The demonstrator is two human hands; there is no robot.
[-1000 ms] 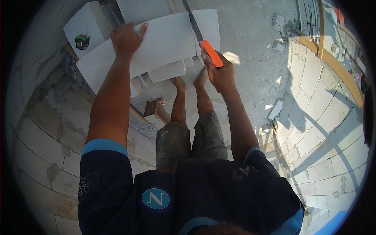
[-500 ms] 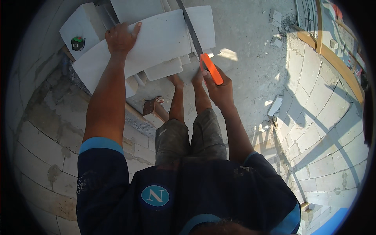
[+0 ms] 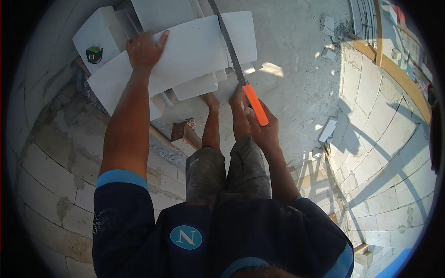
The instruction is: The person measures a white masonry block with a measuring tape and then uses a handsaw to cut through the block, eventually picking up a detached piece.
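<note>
A long white building block [image 3: 194, 53] lies across other white blocks. My left hand [image 3: 145, 50] presses on its top near the far edge, palm down with thumb and fingers apart. In my right hand [image 3: 264, 126] is the orange handle of a hand saw [image 3: 234, 58], fingers wrapped round it. The toothed blade crosses the block toward its right end, within a cut line. Left of my left hand, a black and green tape measure [image 3: 94, 54] rests on another white block [image 3: 99, 34].
Below the block, a brown box-like piece [image 3: 184, 135] stands near my feet on the concrete floor [image 3: 287, 55]. Block walls rise on both sides; the right wall [image 3: 378, 129] carries a wooden board [image 3: 398, 74]. Block offcuts [image 3: 327, 23] lie on the floor at right.
My right hand has drawn the saw back toward my body, so more of the blade shows on the near side of the block. My left hand keeps its place on the block.
</note>
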